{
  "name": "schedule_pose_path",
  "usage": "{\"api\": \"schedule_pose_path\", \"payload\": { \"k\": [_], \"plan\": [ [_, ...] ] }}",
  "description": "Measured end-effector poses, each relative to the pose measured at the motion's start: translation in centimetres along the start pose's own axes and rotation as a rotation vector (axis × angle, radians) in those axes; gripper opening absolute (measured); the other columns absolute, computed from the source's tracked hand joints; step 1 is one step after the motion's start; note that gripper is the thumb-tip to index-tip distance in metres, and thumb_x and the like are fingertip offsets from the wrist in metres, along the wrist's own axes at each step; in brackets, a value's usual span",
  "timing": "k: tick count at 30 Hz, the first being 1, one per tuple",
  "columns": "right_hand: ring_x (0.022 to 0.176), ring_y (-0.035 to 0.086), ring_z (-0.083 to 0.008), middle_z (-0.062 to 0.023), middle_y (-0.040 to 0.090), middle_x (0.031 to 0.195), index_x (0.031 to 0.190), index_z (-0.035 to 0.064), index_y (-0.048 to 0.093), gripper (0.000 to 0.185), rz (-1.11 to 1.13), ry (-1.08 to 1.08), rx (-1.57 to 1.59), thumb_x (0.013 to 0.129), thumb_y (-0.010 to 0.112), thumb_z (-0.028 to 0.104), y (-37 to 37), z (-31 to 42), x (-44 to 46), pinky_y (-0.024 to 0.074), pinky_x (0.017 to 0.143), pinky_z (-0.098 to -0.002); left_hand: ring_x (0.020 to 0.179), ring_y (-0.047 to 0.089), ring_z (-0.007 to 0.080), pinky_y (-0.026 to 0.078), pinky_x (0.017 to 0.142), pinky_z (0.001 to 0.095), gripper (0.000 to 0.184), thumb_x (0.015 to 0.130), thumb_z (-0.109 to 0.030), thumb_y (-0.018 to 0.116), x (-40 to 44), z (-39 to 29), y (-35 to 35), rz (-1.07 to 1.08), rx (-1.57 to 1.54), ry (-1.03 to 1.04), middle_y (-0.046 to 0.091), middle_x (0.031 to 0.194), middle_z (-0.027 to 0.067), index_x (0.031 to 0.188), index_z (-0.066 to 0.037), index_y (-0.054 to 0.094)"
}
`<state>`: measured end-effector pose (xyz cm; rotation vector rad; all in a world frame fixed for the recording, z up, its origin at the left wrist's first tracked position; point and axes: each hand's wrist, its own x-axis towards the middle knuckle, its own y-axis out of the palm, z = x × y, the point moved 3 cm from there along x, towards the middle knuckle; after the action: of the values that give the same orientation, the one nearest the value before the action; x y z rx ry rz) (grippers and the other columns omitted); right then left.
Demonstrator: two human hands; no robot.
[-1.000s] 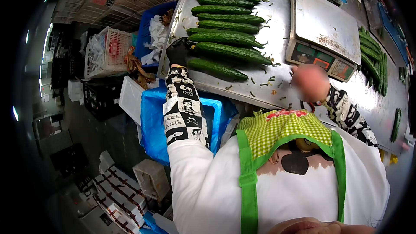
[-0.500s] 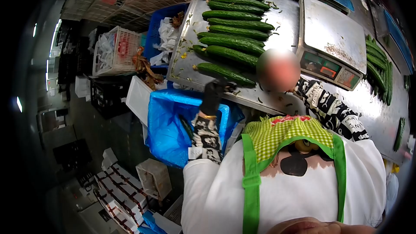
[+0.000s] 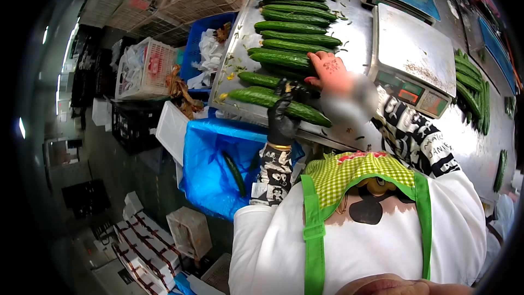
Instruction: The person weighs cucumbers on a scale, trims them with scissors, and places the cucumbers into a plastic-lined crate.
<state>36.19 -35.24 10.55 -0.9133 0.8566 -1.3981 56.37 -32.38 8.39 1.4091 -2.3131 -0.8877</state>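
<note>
My left hand, in a black glove, is closed over the nearest cucumber, its fingers reaching past the far side. That cucumber lies slanted near the front edge of the metal table. Just beyond it is another cucumber, partly covered by the gloved fingers. My bare right hand has its fingers and thumb around the right end of a cucumber in the row; a blur hides the wrist. Several more cucumbers lie side by side farther up.
Below the table edge stands a bin lined with a blue bag, holding a cucumber. A weighing scale is to the right, with a cucumber pile beyond it. Crates and a blue bin stand left.
My left hand has moved right and onto the nearest cucumber, which now lies farther left and separated. My right hand has reached forward onto the row.
</note>
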Motion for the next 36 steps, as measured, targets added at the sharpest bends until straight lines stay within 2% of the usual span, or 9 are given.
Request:
{"api": "schedule_pose_path", "payload": {
  "k": [5, 11, 14, 20, 23, 30, 33, 35, 36],
  "plan": [
    [0.111, 0.057, -0.0394, -0.0195, 0.058, 0.119, 0.131, 0.0047, 0.052, 0.063, 0.059, 0.004, -0.172, 0.086, 0.076, 0.040, 0.7, 1.0, 2.6, 0.0473, 0.094, -0.0456, 0.111, 0.063, 0.0293, 0.051, 0.102, 0.0499, 0.047, 0.096, -0.008, 0.049, 0.8, 0.1, 1.2, 0.102, -0.383, -0.153, 0.062, 0.122, 0.0145, 0.143, -0.004, 0.045],
    [0.104, 0.059, -0.0402, -0.0212, 0.059, 0.112, 0.130, 0.0027, 0.052, 0.058, -0.112, -0.010, 0.245, 0.090, 0.072, 0.039, 0.0, 0.2, -3.3, 0.0485, 0.088, -0.0460, 0.124, 0.057, 0.0305, 0.047, 0.108, 0.0462, 0.037, 0.096, -0.010, 0.049, 1.0, 1.5, 0.0, 0.207, -0.679, -0.254, 0.060, 0.132, 0.0171, 0.130, 0.002, 0.058],
    [0.114, 0.056, -0.0377, -0.0207, 0.057, 0.120, 0.140, 0.0051, 0.046, 0.067, -0.157, -0.296, 0.171, 0.089, 0.074, 0.039, 0.1, -2.0, -6.3, 0.0449, 0.097, -0.0432, 0.125, 0.057, 0.0298, 0.046, 0.109, 0.0445, 0.034, 0.097, -0.011, 0.050, 1.8, 3.3, -0.2, 0.343, -0.802, -0.254, 0.060, 0.133, 0.0163, 0.127, 0.001, 0.061],
    [0.143, 0.034, -0.0387, -0.0216, 0.036, 0.152, 0.152, 0.0042, 0.032, 0.117, 0.132, -0.074, 0.523, 0.064, 0.091, 0.055, -5.4, -0.3, -10.5, 0.0298, 0.117, -0.0530, 0.118, 0.059, 0.0244, 0.047, 0.107, 0.0413, 0.033, 0.097, -0.013, 0.060, 1.9, 4.2, 6.3, 0.227, -0.507, -0.202, 0.062, 0.126, 0.0097, 0.129, -0.002, 0.059],
    [0.138, 0.042, -0.0380, -0.0250, 0.043, 0.147, 0.160, 0.0092, 0.017, 0.125, -0.029, -0.045, 0.479, 0.062, 0.094, 0.024, -6.6, -0.7, -12.4, 0.0344, 0.115, -0.0409, 0.118, 0.059, 0.0225, 0.047, 0.106, 0.0387, 0.035, 0.099, -0.013, 0.060, 2.4, 5.8, 9.1, 0.219, -0.347, -0.225, 0.062, 0.126, 0.0075, 0.133, -0.003, 0.057],
    [0.116, 0.054, -0.0387, -0.0215, 0.052, 0.126, 0.156, 0.0060, 0.027, 0.102, -0.079, 0.133, 0.279, 0.066, 0.074, 0.005, -9.8, -5.2, -17.6, 0.0437, 0.102, -0.0407, 0.127, 0.053, 0.0220, 0.042, 0.111, 0.0368, 0.053, 0.105, -0.031, 0.047, 5.4, -0.9, 12.8, 0.222, -0.382, -0.049, 0.053, 0.140, 0.0109, 0.148, -0.002, 0.042],
    [0.077, 0.052, -0.0165, 0.0004, 0.052, 0.088, 0.156, 0.0160, 0.039, 0.084, -0.307, -0.046, 0.265, 0.078, 0.068, 0.004, -10.7, -7.2, -19.1, 0.0463, 0.070, -0.0327, 0.123, 0.056, 0.0209, 0.046, 0.106, 0.0324, 0.046, 0.108, -0.027, 0.040, 6.0, -1.1, 13.1, 0.269, -0.027, 0.129, 0.056, 0.139, 0.0124, 0.143, 0.002, 0.048],
    [0.081, 0.052, -0.0148, -0.0001, 0.055, 0.097, 0.156, 0.0156, 0.038, 0.081, -0.283, -0.074, 0.242, 0.081, 0.064, 0.001, -11.7, -8.3, -19.9, 0.0463, 0.074, -0.0320, 0.119, 0.059, 0.0204, 0.048, 0.103, 0.0317, 0.046, 0.109, -0.030, 0.039, 6.5, -0.6, 13.5, 0.307, -0.177, 0.009, 0.061, 0.133, 0.0122, 0.139, 0.003, 0.053],
    [0.084, 0.053, -0.0141, -0.0004, 0.056, 0.103, 0.156, 0.0146, 0.038, 0.080, -0.270, -0.075, 0.239, 0.082, 0.063, 0.000, -12.4, -8.6, -20.1, 0.0463, 0.076, -0.0314, 0.107, 0.064, 0.0183, 0.051, 0.094, 0.0314, 0.049, 0.110, -0.036, 0.039, 6.8, -0.5, 13.6, 0.232, 0.244, 0.230, 0.069, 0.118, 0.0104, 0.128, 0.003, 0.062]
  ]
}}
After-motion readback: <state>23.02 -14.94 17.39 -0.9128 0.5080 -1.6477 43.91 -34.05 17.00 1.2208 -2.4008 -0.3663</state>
